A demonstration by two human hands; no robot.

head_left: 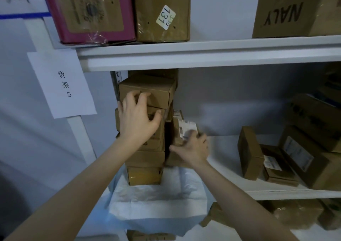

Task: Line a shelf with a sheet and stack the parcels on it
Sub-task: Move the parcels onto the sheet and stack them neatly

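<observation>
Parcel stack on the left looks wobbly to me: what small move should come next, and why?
Probably push the labelled parcel in the right hand flush against the stack, with the left hand braced on it: it is tall and unevenly aligned.

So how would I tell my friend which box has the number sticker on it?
Start at the upper shelf of the white rack. At its left end a pink box stands beside a brown box. The brown box is the one: only it wears a pale, tilted sticker reading 131.
</observation>
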